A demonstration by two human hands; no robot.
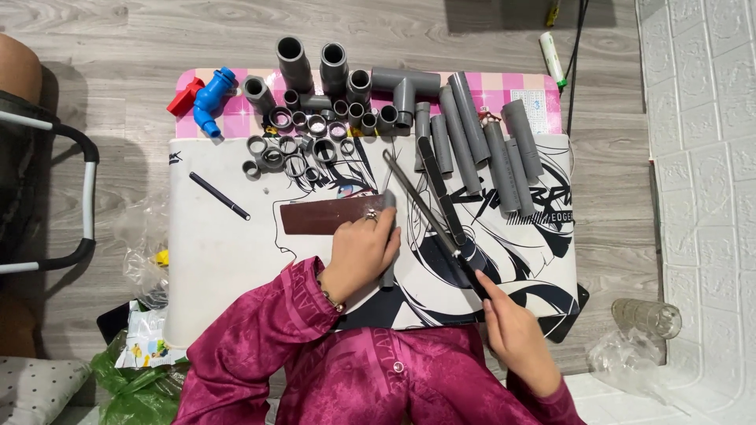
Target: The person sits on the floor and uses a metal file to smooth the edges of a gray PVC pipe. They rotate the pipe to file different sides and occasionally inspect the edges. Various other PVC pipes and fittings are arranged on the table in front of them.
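My left hand [364,250] presses down on a grey pipe piece [389,236] lying on the white printed mat [220,260], next to a brown sheet of sandpaper [319,216]. My right hand [516,334] grips the black handle of a hacksaw [431,206]. The saw's blade runs up and left, with its far end near the top of the pipe piece. A ring shows on my left hand, a bracelet on the wrist.
Several grey pipe lengths [488,149] and fittings [315,126] lie along the mat's far edge. A blue valve [213,98] with a red handle sits at far left, a black pen [219,195] on the mat. Plastic bags [142,370] lie at left, a clear bottle [646,316] at right.
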